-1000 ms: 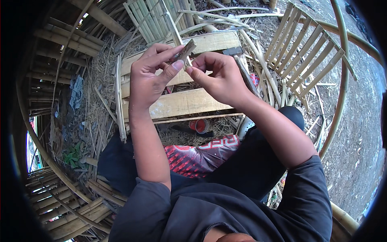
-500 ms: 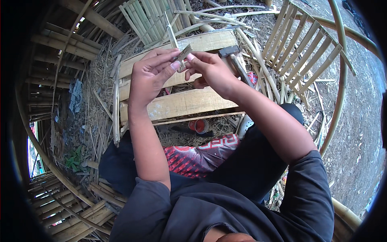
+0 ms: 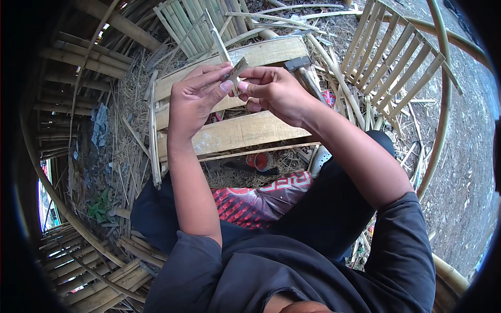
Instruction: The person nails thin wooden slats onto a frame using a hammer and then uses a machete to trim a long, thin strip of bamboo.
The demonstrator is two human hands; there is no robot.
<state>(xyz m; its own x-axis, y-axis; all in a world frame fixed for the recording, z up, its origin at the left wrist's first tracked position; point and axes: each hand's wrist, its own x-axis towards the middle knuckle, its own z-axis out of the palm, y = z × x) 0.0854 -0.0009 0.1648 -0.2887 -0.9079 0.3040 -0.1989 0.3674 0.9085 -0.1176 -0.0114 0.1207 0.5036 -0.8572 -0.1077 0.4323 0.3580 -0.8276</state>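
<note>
My left hand (image 3: pixel 194 100) and my right hand (image 3: pixel 275 91) meet in front of me, above a low bench of pale wooden planks (image 3: pixel 237 133). Between their fingertips they pinch a small, flat, brownish piece of bamboo (image 3: pixel 237 68), tilted up to the right. A thin pale bamboo strip (image 3: pixel 218 43) rises just behind the fingers; I cannot tell whether it is held. A hammer (image 3: pixel 298 63) lies on the far plank, right behind my right hand.
Slatted bamboo panels stand at the back (image 3: pixel 194 21) and at the right (image 3: pixel 396 57). A curved bamboo pole (image 3: pixel 443 109) arcs along the right. Straw and bamboo offcuts cover the ground. A red cap (image 3: pixel 260 160) lies under the bench, and a red patterned cloth (image 3: pixel 258 202) covers my lap.
Both hands have stayed in nearly the same place. The fingertips have shifted their hold on the small bamboo piece, and my right hand has edged slightly left.
</note>
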